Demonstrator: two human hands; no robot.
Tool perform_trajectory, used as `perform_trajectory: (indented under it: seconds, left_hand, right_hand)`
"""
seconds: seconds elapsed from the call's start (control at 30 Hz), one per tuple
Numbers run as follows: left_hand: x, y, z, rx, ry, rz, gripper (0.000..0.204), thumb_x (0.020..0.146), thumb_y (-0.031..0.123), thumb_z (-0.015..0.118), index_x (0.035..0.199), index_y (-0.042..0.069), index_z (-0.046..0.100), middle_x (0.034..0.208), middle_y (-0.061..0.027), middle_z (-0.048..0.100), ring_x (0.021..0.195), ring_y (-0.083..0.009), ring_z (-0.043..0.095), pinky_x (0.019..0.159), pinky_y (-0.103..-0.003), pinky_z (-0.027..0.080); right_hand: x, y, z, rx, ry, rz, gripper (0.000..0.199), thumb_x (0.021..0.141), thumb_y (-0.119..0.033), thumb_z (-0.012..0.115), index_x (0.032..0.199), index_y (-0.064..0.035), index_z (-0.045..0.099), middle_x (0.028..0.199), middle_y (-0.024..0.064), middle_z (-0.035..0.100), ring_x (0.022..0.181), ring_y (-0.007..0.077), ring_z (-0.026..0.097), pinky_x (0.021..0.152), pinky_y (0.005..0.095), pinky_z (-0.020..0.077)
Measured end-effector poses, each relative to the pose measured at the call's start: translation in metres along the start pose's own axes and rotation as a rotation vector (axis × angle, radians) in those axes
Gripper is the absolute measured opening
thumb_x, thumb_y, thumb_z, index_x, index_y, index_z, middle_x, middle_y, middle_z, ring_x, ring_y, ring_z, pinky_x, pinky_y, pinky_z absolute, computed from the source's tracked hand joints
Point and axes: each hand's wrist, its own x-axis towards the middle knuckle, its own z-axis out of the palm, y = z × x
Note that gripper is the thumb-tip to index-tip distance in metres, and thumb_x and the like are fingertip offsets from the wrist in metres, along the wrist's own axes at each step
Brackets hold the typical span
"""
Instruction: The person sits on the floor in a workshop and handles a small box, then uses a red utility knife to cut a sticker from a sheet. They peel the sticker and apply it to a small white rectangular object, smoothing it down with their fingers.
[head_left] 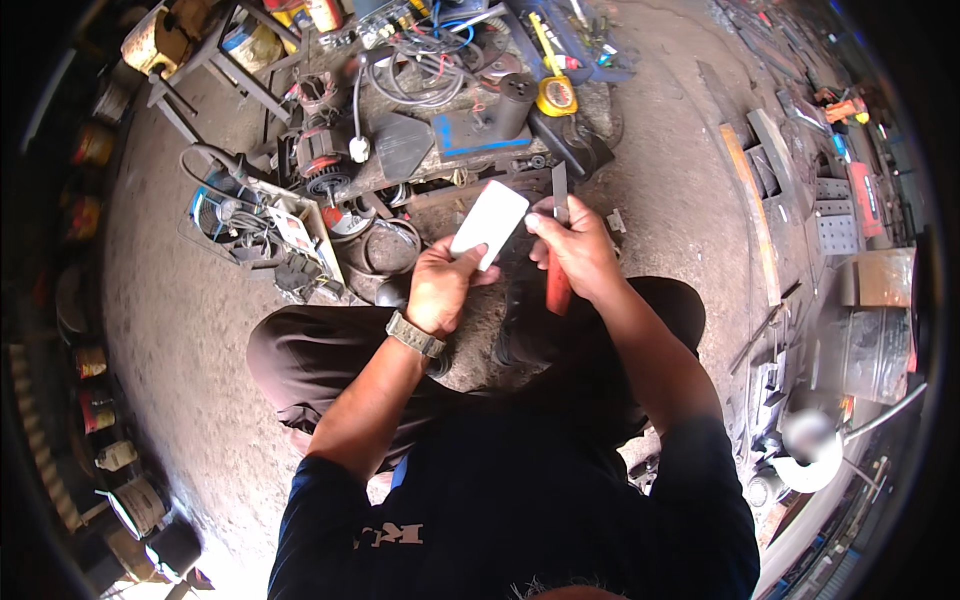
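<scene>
The left hand (445, 288) is pinching the white slab (492, 220) by the surface's (597, 103) near edge, while the right hand (580, 250) is curling around the tool (558, 290). The slab is looking light, stiff and perhaps slippery, its long edges probably offering safest hold.

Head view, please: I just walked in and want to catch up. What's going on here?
The person's left hand holds a flat white piece, thumb on its face. The right hand grips a flat-bladed tool by its red handle, with the blade pointing up beside the white piece, apart from it in this view. Ahead are a yellow tape measure and a dark cylinder.
</scene>
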Motion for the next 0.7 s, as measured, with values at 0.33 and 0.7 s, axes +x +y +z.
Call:
perform_trajectory:
  seconds: [0.33, 0.7]
  left_hand:
    - [0.025, 0.052, -0.051, -0.175, 0.391, 0.343, 0.011, 0.106, 0.006, 0.059, 0.114, 0.0, 0.058, 0.097, -0.0117, 0.07, 0.07, -0.0188, 0.068, 0.065, -0.034, 0.061]
    - [0.031, 0.057, -0.065, -0.207, 0.537, 0.373, 0.011, 0.105, 0.007, 0.063, 0.113, 0.004, 0.057, 0.089, -0.0077, 0.07, 0.067, -0.0168, 0.07, 0.061, -0.028, 0.053]
  right_hand:
    - [0.098, 0.022, 0.072, 0.036, -0.385, 0.258, 0.051, 0.103, -0.004, 0.056, 0.151, 0.0032, 0.04, 0.112, 0.0126, 0.062, 0.094, 0.0223, 0.069, 0.078, 0.0389, 0.0592]
    - [0.218, -0.016, 0.167, -0.343, -0.23, -0.004, 0.064, 0.096, -0.001, 0.058, 0.158, 0.0045, 0.041, 0.127, 0.0212, 0.068, 0.103, 0.0259, 0.071, 0.09, 0.0388, 0.0577]
